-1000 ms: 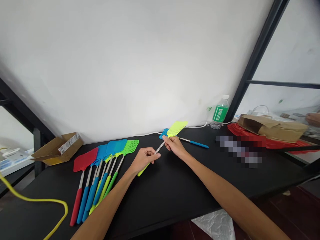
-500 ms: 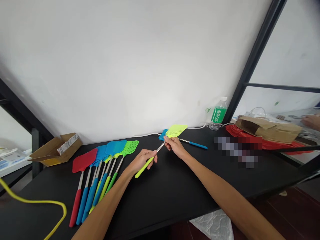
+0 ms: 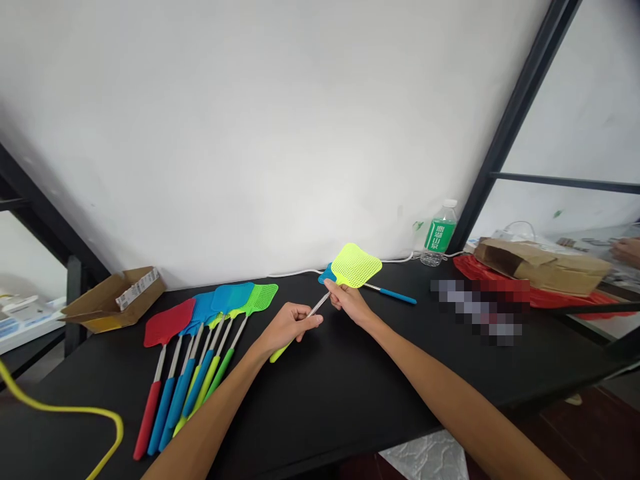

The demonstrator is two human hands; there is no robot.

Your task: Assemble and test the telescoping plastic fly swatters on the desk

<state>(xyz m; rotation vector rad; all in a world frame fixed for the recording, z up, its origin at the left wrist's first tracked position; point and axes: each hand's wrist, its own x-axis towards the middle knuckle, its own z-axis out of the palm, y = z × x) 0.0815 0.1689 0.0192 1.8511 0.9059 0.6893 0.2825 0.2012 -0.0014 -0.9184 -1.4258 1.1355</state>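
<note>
Both hands hold one yellow-green fly swatter [image 3: 357,265] with a metal shaft, tilted with its perforated head up and to the right. My left hand [image 3: 293,327] is closed around the swatter at the upper handle and lower shaft. My right hand [image 3: 346,300] pinches the shaft just below the head. Behind that head lies a blue fly swatter [image 3: 397,295] on the black table [image 3: 350,387], its head partly hidden. To the left, a row of several fly swatters [image 3: 200,360] in red, blue, yellow-green and green overlaps, partly covered by my left forearm.
An open cardboard box [image 3: 107,308] sits at the back left. A water bottle [image 3: 440,235] stands by the wall. At right lie a cardboard piece [image 3: 545,267] and red plastic [image 3: 480,272]. A yellow cable [image 3: 75,409] crosses the front left. Another person's hand [image 3: 626,251] shows at far right.
The swatter's head has turned to face me more fully. My left fingers have shifted on the handle and shaft, while my right hand keeps its pinch below the head.
</note>
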